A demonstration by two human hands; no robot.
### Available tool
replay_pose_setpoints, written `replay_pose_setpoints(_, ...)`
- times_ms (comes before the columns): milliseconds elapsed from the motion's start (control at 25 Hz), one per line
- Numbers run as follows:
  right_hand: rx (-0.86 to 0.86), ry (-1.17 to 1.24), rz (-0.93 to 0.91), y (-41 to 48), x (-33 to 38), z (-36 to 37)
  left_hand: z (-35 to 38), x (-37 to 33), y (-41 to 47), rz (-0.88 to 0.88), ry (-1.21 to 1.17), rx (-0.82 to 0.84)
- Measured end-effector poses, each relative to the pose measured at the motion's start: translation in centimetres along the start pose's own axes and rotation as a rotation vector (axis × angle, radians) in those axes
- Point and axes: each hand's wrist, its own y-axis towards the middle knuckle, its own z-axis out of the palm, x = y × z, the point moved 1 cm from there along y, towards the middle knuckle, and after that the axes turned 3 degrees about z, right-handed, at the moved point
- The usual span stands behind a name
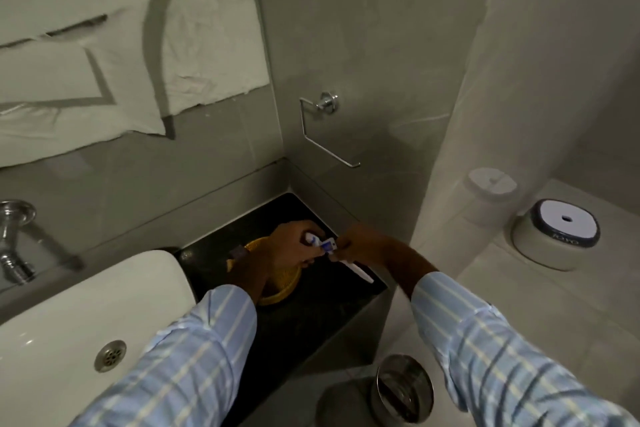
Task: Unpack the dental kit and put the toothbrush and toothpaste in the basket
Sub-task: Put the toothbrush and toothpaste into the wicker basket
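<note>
Over the dark counter [341, 291], my left hand [289, 250] grips a small white and blue toothpaste tube [323, 244]. My right hand [360, 244] pinches the tube's other end and also holds a white toothbrush [362, 273], whose handle sticks out down and to the right. A yellow woven basket [280, 288] sits on the counter directly under my left hand, mostly hidden by it. No kit wrapper can be made out.
A white sink [86, 319] with a metal drain lies left of the counter, a tap [14, 239] behind it. A metal bin [401, 388] stands on the floor below. A wire holder [322, 128] hangs on the wall; a round white container [557, 232] rests at the right.
</note>
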Motion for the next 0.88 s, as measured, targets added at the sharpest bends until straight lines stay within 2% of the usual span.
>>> replay_pose_setpoints(120,-0.016,0.267,-0.015,0.8,0.9,-0.8,-2.4,1.3,-0.8,-0.085,-0.255,-0.212)
replay_pose_setpoints(240,-0.055,0.623,0.055,2.5,1.6,-0.4,-4.4,3.5,-1.3,-0.131,-0.286,-0.348)
replay_pose_setpoints(320,-0.045,0.769,0.088,4.0,2.3,0.1,-5.4,5.3,-1.3,-0.175,-0.282,-0.388)
replay_pose_setpoints(600,-0.085,1.005,0.195,11.2,3.3,1.7,-7.3,11.9,1.6,-0.290,-0.279,-0.300)
replay_pose_setpoints(720,-0.102,0.966,0.240,14.4,3.3,2.1,-7.4,14.5,4.1,-0.314,-0.173,-0.267)
replay_pose_setpoints(880,-0.132,0.934,0.310,19.6,2.9,3.2,-6.9,17.6,7.7,-0.285,-0.015,-0.126)
